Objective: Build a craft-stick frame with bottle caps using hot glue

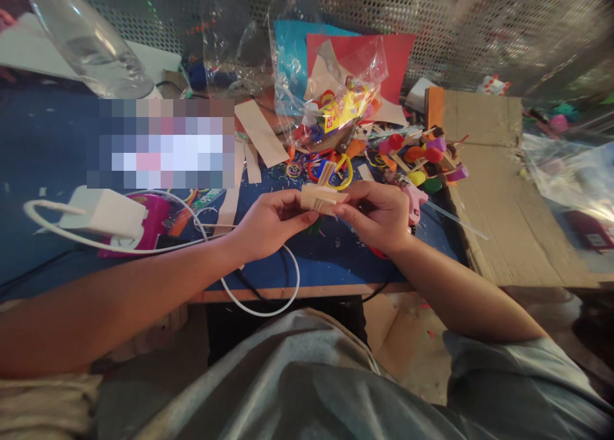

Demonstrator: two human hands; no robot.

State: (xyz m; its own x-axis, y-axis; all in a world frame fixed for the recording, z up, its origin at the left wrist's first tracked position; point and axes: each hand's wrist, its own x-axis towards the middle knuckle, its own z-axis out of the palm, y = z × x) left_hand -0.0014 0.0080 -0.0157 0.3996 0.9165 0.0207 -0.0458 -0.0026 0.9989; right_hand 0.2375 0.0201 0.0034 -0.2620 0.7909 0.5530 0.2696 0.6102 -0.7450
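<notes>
Between my two hands, above the front part of the blue table (259, 270), is a small pale piece of layered cardboard or wood strips (316, 198). A narrow stack of strips sticks up from its top. My left hand (273, 222) pinches its left end between thumb and fingers. At the other end, my right hand (377, 213) grips it with the thumb in front; its other fingers are partly hidden. Just beyond the piece lie yellow-handled scissors (344, 174). A pink glue gun-like object (413, 200) shows beside my right hand.
A white charger (103, 213) with a looping cable sits on a magenta box (156, 210) at left. Behind it stands a clear bottle (91, 43). Colourful caps and sticks (426, 155) pile up near a cardboard sheet (522, 216). Plastic-wrapped coloured paper (398, 50) leans at the back.
</notes>
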